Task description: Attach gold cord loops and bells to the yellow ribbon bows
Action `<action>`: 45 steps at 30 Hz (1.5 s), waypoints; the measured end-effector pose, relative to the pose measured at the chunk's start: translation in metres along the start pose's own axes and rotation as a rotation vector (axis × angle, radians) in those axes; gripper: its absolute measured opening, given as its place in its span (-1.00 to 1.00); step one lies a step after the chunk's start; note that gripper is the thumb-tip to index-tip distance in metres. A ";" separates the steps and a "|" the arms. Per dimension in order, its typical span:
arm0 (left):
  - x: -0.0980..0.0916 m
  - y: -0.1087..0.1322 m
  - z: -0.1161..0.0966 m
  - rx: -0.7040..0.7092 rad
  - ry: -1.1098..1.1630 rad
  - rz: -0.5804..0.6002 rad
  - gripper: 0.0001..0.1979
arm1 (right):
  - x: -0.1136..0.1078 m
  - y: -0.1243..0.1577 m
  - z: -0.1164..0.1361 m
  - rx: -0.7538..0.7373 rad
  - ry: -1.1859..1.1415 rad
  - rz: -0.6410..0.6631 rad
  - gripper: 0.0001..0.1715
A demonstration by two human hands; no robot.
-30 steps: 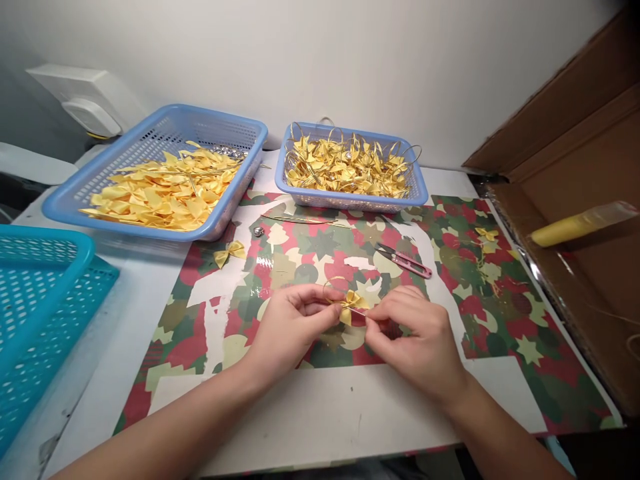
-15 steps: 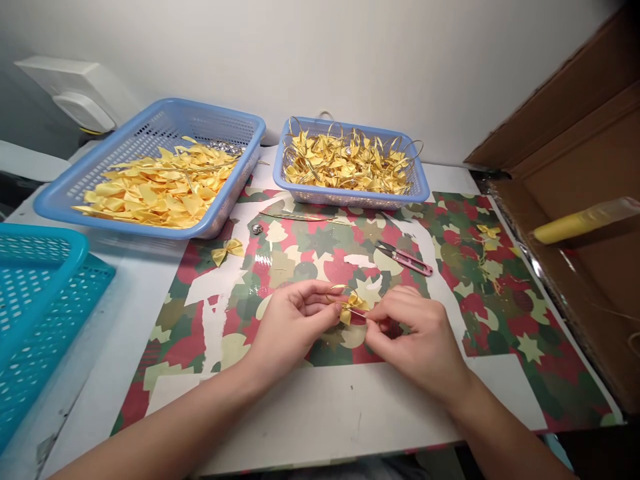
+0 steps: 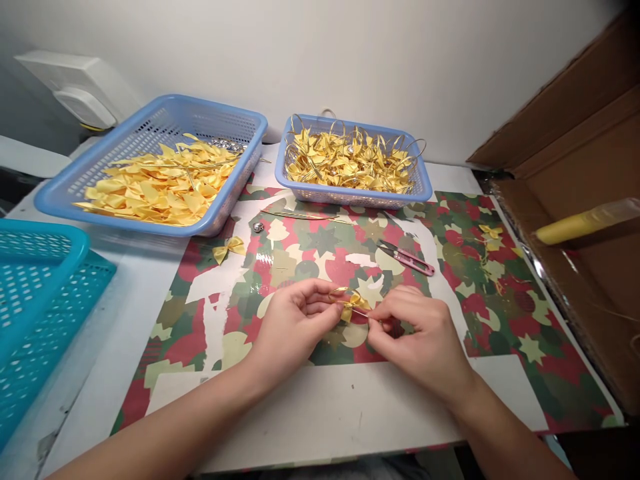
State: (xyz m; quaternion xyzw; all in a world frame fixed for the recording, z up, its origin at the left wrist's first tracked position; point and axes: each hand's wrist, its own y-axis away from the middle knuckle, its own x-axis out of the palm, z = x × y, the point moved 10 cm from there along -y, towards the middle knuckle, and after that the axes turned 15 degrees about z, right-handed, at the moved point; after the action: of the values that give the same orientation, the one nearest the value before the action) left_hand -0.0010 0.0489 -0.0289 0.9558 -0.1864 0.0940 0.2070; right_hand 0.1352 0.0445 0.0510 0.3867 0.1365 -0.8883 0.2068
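Note:
Between thumb and fingers, my left hand (image 3: 303, 317) pinches a small yellow ribbon bow (image 3: 356, 305) with a gold cord loop (image 3: 345, 291) standing above it. My right hand (image 3: 413, 327) is closed just to the right, its thumb and forefinger gripping a thin needle (image 3: 361, 313) that points at the bow. Whether the tip has entered the ribbon cannot be made out. Pink-handled thread snips (image 3: 407, 258) lie beyond my right hand. A loose yellow bow (image 3: 229, 249) and a small silver bell (image 3: 258, 227) rest farther off to the left.
Two blue baskets stand at the back: the left basket (image 3: 220, 227) holds yellow bows, the right basket (image 3: 350, 197) looped ones. A teal basket (image 3: 45, 233) is at left. Gold cord pieces (image 3: 300, 215) lie on the patterned sheet (image 3: 320, 243). A cardboard box (image 3: 565, 167) borders the right.
Both hands keep nearly the same pose around the bow and needle. The whole view has shifted very slightly; nothing has been picked up or put down.

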 end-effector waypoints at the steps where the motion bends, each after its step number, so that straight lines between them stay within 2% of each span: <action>1: 0.000 0.000 0.001 0.000 0.001 0.000 -0.86 | 0.000 0.000 0.000 -0.002 0.001 0.000 -0.75; 11: 0.002 -0.002 0.003 -0.002 0.032 0.004 -0.86 | 0.001 0.000 -0.001 0.006 -0.005 -0.004 -0.75; 22: -0.005 -0.001 0.001 0.000 0.102 -0.040 -0.82 | 0.001 0.003 -0.004 0.042 -0.040 -0.095 -0.77; 31: -0.006 -0.001 0.000 0.028 0.135 -0.053 -0.79 | 0.004 0.002 -0.008 0.078 -0.090 -0.119 -0.76; 34: -0.007 -0.002 0.003 0.019 0.161 -0.049 -0.76 | 0.008 0.002 -0.017 0.144 -0.188 -0.093 -0.78; 39: -0.008 -0.003 0.006 -0.023 0.213 -0.038 -0.70 | 0.024 0.003 -0.038 0.290 -0.482 -0.001 -0.83; 45: -0.009 -0.002 0.002 -0.010 0.168 -0.032 -0.76 | 0.030 0.003 -0.044 0.306 -0.627 -0.001 -0.86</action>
State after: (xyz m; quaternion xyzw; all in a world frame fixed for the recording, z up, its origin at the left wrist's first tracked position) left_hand -0.0078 0.0527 -0.0338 0.9463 -0.1534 0.1697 0.2284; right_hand 0.1459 0.0516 -0.0002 0.1214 -0.0686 -0.9741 0.1779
